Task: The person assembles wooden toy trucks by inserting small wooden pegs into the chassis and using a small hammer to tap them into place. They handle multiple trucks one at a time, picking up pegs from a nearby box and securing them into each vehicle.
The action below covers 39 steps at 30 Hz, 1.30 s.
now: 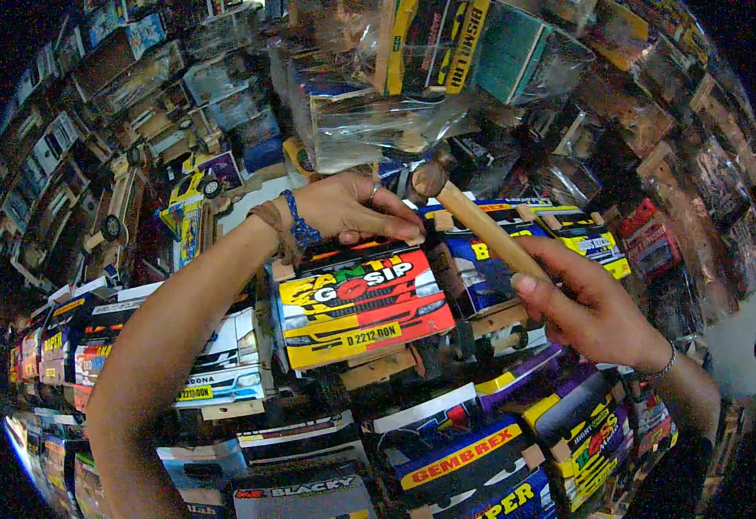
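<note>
My right hand (590, 311) is wrapped round the wooden handle of a hammer (488, 232). The hammer's head is raised just beyond the fingertips of my left hand (347, 208). Those fingers are pinched together at the top edge of a toy truck (360, 311) with a yellow, red and white printed front. A small pale bit shows under the fingertips; whether it is a wood block or something else is hidden. Right beside this truck stands a blue toy truck (486, 268) with small wood blocks on its top edge.
More printed toy trucks stand in rows, with a white one (235, 359) at the left and a dark blue one (464, 467) in front. A yellow toy vehicle (187, 203) lies at the far left. Plastic-wrapped stacks (386, 130) rise behind.
</note>
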Tool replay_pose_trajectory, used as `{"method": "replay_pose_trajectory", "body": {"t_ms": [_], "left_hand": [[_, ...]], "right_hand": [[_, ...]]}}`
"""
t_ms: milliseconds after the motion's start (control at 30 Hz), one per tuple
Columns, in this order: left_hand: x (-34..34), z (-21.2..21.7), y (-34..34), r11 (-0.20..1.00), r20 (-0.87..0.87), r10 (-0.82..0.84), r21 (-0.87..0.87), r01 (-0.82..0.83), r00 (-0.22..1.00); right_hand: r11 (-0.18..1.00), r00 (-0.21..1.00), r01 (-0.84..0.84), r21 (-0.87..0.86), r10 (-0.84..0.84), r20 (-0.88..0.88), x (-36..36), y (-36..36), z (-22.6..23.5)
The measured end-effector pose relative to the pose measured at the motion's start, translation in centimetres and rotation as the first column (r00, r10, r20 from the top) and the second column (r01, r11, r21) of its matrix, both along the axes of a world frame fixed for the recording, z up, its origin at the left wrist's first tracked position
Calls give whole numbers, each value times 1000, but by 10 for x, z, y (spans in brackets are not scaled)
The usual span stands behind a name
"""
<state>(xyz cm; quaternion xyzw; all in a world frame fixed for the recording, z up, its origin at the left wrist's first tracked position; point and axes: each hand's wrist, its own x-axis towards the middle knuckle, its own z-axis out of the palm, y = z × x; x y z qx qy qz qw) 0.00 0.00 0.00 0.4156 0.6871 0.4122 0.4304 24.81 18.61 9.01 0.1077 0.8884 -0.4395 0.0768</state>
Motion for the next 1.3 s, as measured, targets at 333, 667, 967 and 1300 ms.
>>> {"method": "replay_pose_trajectory", "body": {"t_ms": [333, 667, 967, 1300], "left_hand": [[7, 8, -4, 999, 21, 38, 23, -38, 999], [6, 12, -4, 999, -34, 20, -36, -21, 999], [8, 12, -2, 999, -136, 27, -21, -30, 990], [0, -1, -1, 987, -27, -61, 146, 64, 998]], "right_hand": [[999, 1000, 18, -28, -19, -13, 1, 7, -11], [1000, 998, 14, 13, -13, -54, 1, 13, -9], [1000, 998, 2, 17, -1, -56, -6, 15, -16], [1000, 1000, 15, -1, -15, -11, -9, 14, -12]]}}
